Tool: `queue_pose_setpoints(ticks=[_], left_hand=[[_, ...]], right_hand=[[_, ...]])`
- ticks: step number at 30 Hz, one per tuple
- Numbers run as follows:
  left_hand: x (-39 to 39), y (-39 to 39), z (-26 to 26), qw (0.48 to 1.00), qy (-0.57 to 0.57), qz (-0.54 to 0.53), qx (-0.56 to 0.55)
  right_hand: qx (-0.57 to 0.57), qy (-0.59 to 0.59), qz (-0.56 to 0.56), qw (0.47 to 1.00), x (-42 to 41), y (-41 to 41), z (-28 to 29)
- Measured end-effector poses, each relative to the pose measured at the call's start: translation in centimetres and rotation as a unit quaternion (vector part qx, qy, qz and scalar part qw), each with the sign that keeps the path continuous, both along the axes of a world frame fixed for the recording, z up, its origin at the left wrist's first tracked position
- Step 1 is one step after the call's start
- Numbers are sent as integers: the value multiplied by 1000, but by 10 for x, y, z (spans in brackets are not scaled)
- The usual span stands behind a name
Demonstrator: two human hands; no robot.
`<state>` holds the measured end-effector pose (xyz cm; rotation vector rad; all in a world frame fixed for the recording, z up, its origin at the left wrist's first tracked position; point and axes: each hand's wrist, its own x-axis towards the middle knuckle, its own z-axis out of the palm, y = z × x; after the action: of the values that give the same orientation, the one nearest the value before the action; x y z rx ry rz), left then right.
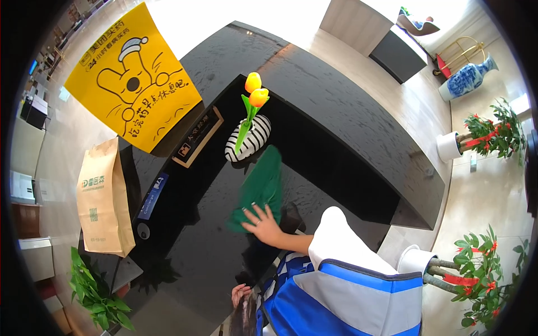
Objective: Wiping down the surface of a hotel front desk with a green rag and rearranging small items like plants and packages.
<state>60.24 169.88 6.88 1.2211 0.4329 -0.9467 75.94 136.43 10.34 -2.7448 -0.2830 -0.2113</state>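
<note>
My right hand (265,225) lies palm down with fingers spread on a green cloth (262,180). The cloth rests on the glossy black desktop (197,243) and is slightly blurred. Its far end reaches a black-and-white striped vase (252,138) holding two yellow-orange tulips (256,90). Lower down, beside dark hair, my left hand (241,293) is partly in view near the desk's front edge. Its fingers look curled, and whether they hold anything is unclear.
A raised black counter (336,109) curves around the desk. Along the left stand a yellow printed bag (138,80), a brown paper bag (103,201), a dark nameplate (197,136) and a blue sign (153,196). A leafy plant (101,298) is at the lower left.
</note>
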Motion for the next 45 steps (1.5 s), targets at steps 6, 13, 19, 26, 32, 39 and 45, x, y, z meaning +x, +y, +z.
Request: queue_pose_setpoints(ticks=[6, 13, 19, 26, 32, 39, 45], left_hand=[[36, -69, 77, 985, -59, 22, 158], [34, -71, 69, 975, -33, -54, 215], [40, -44, 30, 983, 3, -85, 161], [33, -17, 13, 953, -152, -200, 172], [-9, 38, -9, 972, -135, -154, 113], [-49, 41, 23, 973, 14, -160, 164], [-49, -12, 78, 952, -54, -190, 234]], right_hand=[[16, -14, 54, 998, 19, -46, 2], [-31, -15, -223, 974, 43, -168, 1], [-29, 25, -470, 882, -57, -287, -23], [-92, -21, -633, 768, -236, -258, -21], [-86, 12, -625, 776, -276, -146, -16], [-50, 7, -488, 872, -210, -88, -13], [-7, -54, -384, 922, -128, -89, -4]])
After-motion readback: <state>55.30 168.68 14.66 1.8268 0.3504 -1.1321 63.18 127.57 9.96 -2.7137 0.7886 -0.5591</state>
